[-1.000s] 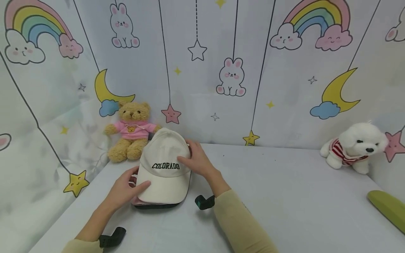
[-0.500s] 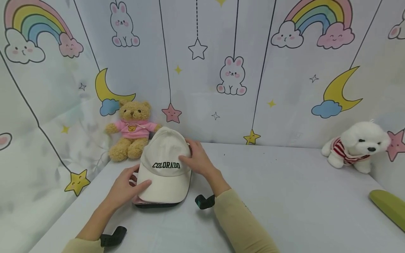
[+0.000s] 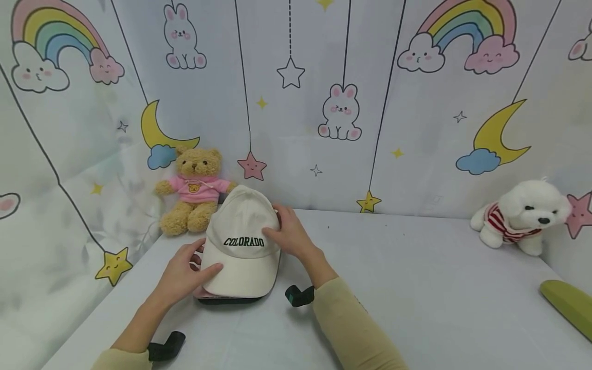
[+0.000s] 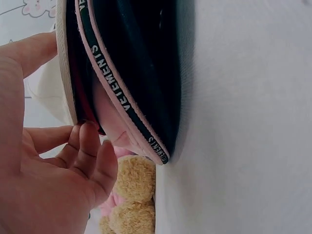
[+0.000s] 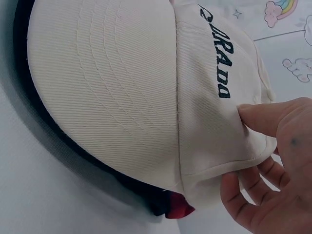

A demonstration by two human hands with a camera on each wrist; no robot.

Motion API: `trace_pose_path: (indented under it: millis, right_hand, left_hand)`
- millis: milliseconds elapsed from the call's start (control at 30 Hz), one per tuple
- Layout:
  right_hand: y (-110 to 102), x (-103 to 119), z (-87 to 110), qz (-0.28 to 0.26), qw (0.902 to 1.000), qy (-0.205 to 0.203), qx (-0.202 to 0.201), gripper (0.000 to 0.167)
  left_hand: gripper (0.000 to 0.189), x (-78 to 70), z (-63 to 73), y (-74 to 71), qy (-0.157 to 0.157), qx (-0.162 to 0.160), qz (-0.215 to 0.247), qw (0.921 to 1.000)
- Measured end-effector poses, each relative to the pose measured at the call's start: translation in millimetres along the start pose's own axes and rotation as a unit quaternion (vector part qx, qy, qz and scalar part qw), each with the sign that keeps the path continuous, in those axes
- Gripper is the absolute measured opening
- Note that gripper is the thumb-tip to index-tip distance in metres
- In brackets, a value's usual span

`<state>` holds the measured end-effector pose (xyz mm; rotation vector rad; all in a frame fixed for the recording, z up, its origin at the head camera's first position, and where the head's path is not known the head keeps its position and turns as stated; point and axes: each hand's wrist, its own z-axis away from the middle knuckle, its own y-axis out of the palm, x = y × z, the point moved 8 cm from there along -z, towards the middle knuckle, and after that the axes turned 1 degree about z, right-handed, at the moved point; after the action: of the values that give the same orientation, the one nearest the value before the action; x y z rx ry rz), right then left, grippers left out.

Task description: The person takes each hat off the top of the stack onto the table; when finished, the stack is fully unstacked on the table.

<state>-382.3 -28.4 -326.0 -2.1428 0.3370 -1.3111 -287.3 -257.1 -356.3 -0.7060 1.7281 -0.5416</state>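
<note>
A white baseball cap (image 3: 242, 226) lettered "COLORADO" tops a stack of caps, its brim facing me. My left hand (image 3: 182, 275) holds the left side of its brim, thumb on top and fingers curled at the edge. On the cap's right side, my right hand (image 5: 292, 151) pinches the crown, with the thumb on the fabric and the fingers behind its lower edge. Beneath it, the left wrist view shows a pink cap (image 4: 109, 105) with "VETEMENTS" trim along its brim. A dark cap (image 4: 146, 58) lies lowest, against the tabletop.
A teddy bear (image 3: 196, 192) in a pink hoodie sits behind the caps at left. At the far right are a white plush dog (image 3: 522, 216) in a striped shirt and a green object (image 3: 566, 306) cut off by the frame. A patterned cloth (image 3: 296, 113) backs the white table (image 3: 416, 288).
The whole head view shifts slightly. Both hands keep their places on the white baseball cap, and the stack stays where it was.
</note>
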Motion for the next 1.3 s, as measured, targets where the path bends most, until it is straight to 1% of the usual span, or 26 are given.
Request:
trace_pose_path:
  millis: [200, 433, 633, 933, 1133, 1300]
  right_hand:
    - [-3.7, 5.9, -2.9, 0.004, 0.9999, -0.007, -0.013, 0.059]
    - [-2.6, 9.9, -4.9, 0.01, 0.9999, -0.004, -0.013, 0.059]
    - [-6.3, 11.9, -6.0, 0.015, 0.9997, -0.015, -0.012, 0.059]
    - [-19.8, 16.5, -9.8, 0.015, 0.9998, -0.009, -0.012, 0.059]
    - [-28.1, 19.1, -12.4, 0.019, 0.9997, -0.005, -0.013, 0.059]
    - [-39.0, 23.9, -15.4, 0.025, 0.9992, -0.019, -0.023, 0.058]
  left_hand:
    - [0.082, -4.7, -1.4, -3.1, 0.003, 0.0, 0.008, 1.0]
    - [0.085, -2.9, -1.4, -4.3, -0.014, 0.01, 0.007, 0.9998]
    - [0.084, -7.8, -1.9, -6.1, -0.009, 0.007, 0.008, 0.9999]
    - [0.086, -15.1, -10.8, -5.6, -0.01, 0.012, 0.008, 0.9998]
    - [0.083, -23.8, -15.2, -7.3, 0.013, 0.01, 0.032, 0.9993]
    - [0.083, -32.5, -19.1, -7.4, 0.023, 0.012, 0.052, 0.9983]
